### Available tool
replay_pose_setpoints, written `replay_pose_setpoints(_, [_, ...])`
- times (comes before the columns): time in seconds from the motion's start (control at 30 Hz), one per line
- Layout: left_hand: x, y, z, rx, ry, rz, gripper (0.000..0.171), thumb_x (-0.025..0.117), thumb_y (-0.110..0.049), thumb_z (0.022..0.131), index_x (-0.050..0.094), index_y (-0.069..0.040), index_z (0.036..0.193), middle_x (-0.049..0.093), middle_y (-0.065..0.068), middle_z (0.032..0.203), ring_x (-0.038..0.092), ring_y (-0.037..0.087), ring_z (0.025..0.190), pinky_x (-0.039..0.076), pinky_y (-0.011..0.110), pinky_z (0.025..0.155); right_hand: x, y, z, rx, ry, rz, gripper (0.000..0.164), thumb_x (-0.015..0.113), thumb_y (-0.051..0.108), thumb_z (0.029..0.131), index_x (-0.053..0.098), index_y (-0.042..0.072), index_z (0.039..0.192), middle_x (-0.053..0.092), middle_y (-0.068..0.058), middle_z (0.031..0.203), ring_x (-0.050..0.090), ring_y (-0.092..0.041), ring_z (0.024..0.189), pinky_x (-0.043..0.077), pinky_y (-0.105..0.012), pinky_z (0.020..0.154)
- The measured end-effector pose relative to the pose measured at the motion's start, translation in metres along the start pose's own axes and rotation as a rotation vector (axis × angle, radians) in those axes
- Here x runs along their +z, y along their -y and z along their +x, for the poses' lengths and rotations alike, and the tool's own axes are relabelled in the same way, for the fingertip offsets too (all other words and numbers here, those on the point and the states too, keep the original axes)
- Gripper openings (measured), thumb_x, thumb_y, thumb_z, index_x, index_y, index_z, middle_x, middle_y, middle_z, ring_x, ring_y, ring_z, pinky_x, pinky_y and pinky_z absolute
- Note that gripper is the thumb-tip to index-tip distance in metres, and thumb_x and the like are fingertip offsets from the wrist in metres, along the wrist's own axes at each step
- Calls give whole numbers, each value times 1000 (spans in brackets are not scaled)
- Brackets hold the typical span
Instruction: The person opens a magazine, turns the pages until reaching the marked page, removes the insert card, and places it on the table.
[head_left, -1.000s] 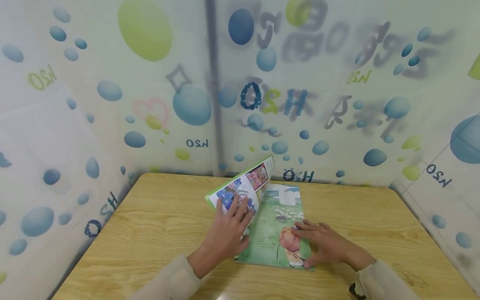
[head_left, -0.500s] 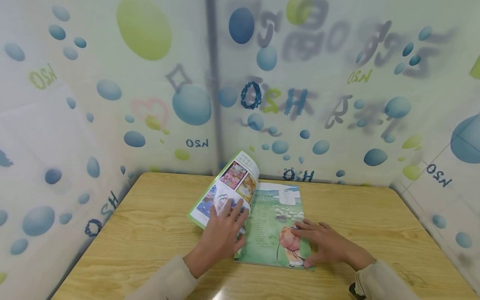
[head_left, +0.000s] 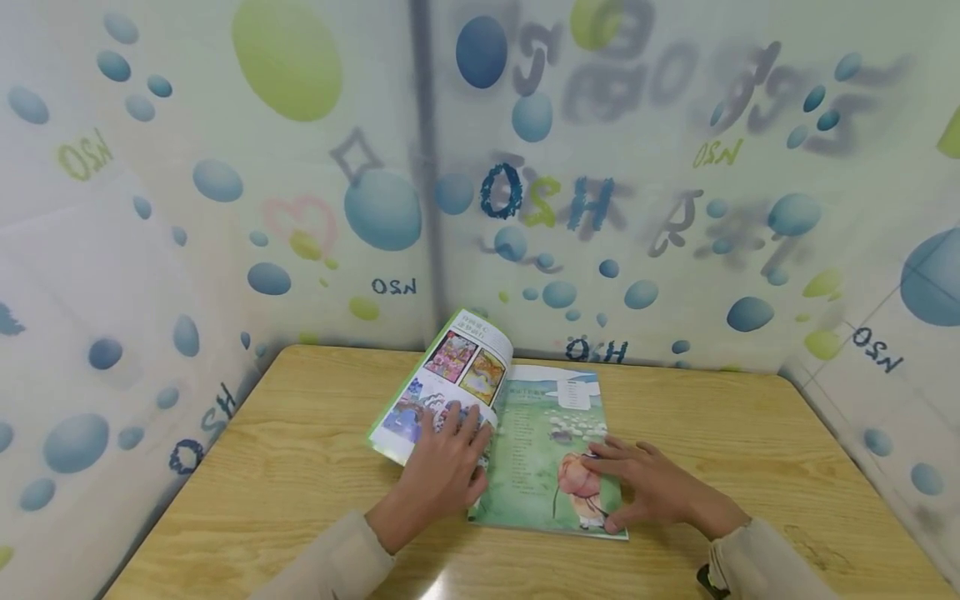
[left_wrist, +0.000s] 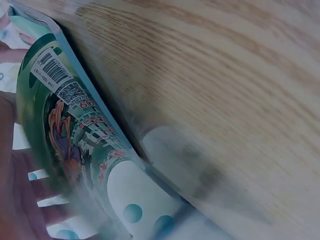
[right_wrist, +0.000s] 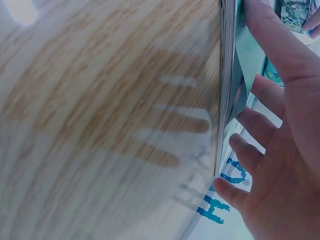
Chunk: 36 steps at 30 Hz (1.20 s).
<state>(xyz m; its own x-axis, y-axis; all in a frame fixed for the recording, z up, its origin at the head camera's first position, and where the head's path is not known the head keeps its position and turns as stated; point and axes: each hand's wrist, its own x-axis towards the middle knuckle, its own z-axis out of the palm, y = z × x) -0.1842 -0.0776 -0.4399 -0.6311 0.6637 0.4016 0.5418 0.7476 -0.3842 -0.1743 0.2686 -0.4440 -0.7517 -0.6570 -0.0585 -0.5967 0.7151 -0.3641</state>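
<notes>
A magazine lies spread on the wooden table, its right page green with an illustrated figure. The left leaves, with small colour pictures, are raised and curve up from the tabletop. My left hand rests on them with fingers spread. From the left wrist view, the glossy back cover shows a barcode and bends above the table. At the lower right corner of the green page, my right hand touches the page with extended fingers. In the right wrist view, the thumb lies at the page stack's edge.
The wooden table spreads around the magazine. Its far edge meets a pale wall panel printed with blue and green dots and lettering. Similar panels stand at the left and right.
My left hand has pressed the raised leaves leftward and down, uncovering more of the green page. The right hand has stayed almost in place at the page's right edge.
</notes>
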Motion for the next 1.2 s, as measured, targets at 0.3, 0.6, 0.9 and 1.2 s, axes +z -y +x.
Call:
replay_pose_setpoints(0.3, [3,-3,-4,-56,19,-106,52,61,-36,84,62,-13,131,58,15,134,57,37,118,51,68,71,1,0,2,18,-9,-16,85,66,67,80,55,11,143,47,-17,149,33,-50,139,26,-76,100])
replay_pose_setpoints(0.6, [4,-8,-7,-51,-13,-119,49,59,-36,84,64,-11,126,55,20,131,56,40,114,50,70,66,0,1,5,43,-6,-12,81,63,67,83,57,12,142,49,-16,148,34,-49,139,27,-74,101])
replay_pose_setpoints(0.9, [-1,-21,-8,-41,30,-115,58,61,-48,87,64,-7,128,54,22,132,56,40,116,55,60,63,-5,2,3,42,7,-15,80,63,66,84,57,11,142,49,-16,148,34,-49,139,28,-74,101])
replay_pose_setpoints(1.2, [-7,-29,-7,-93,106,-127,75,51,-71,88,62,-10,131,55,21,134,57,40,117,57,53,64,-7,2,4,56,4,-26,77,62,68,84,61,12,138,54,-13,145,37,-47,138,28,-74,100])
